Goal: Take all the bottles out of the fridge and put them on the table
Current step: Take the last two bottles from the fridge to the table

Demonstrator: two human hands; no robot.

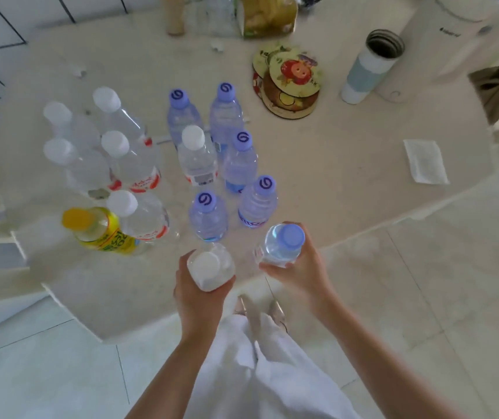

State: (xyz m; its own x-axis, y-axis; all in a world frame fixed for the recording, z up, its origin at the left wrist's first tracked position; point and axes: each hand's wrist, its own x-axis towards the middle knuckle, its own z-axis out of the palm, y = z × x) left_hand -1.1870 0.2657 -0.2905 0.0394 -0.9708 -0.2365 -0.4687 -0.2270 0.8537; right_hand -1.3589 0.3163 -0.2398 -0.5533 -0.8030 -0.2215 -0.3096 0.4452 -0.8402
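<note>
The left hand (200,297) is wrapped around a clear bottle with a white cap (210,267), held upright over the near edge of the pale counter (348,176). The right hand (299,267) grips a clear bottle with a lilac cap (283,244), tilted a little and also at the near edge, just right of the other one. Whether either bottle touches the counter cannot be told. On the counter beyond the hands stands a crowd of bottles: five lilac-capped ones (239,158) in the middle (each cap carries a dark swirl), one white-capped bottle (195,155) among them, and a cluster of white-capped bottles (121,155) with red labels to the left. At the near left a bottle with a yellow cap (97,228) and yellow label stands touching a white-capped neighbour (139,216). Farther off, to the right, lies a stack of round coasters (290,83) with cartoon prints, and beyond them an open white and pale blue flask (369,68). A folded white cloth (425,161) lies alone near the right edge. Below the hands, white trousers (272,373) and pale shoes show against the tiled floor (423,297).
</note>
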